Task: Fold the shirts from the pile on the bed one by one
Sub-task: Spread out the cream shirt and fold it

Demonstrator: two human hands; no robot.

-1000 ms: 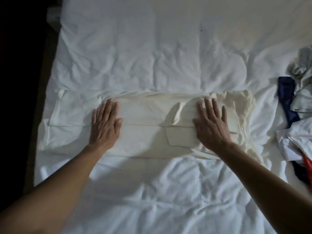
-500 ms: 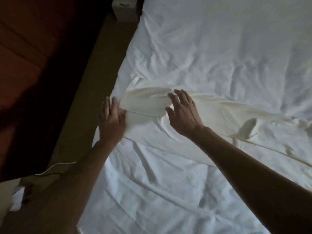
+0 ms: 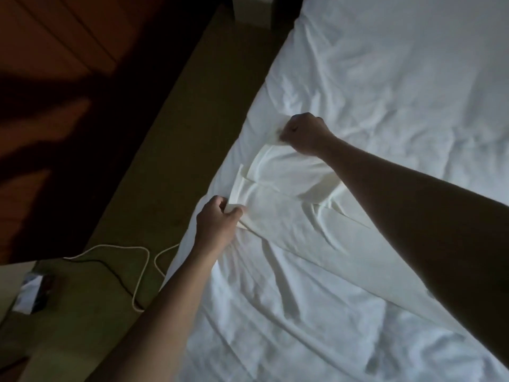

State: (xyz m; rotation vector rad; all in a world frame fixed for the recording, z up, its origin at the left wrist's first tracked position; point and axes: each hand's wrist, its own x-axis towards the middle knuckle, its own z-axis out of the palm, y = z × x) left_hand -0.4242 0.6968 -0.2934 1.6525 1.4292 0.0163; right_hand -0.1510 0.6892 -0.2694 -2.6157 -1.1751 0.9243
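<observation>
Two bare hands hold one end of a cream, long-folded cotton shirt that lies on the white-sheeted bed, close to the bed's left edge. The left hand pinches the shirt's near corner, with thumb and curled fingers closed on the cloth right at that edge. The right hand is bunched farther up the bed, its curled fingers gripping the far corner. The shirt's short edge runs between the two grips, and the rest passes under the right forearm toward the bed's middle. A thin white cable loops on the floor beside the bed's left edge.
</observation>
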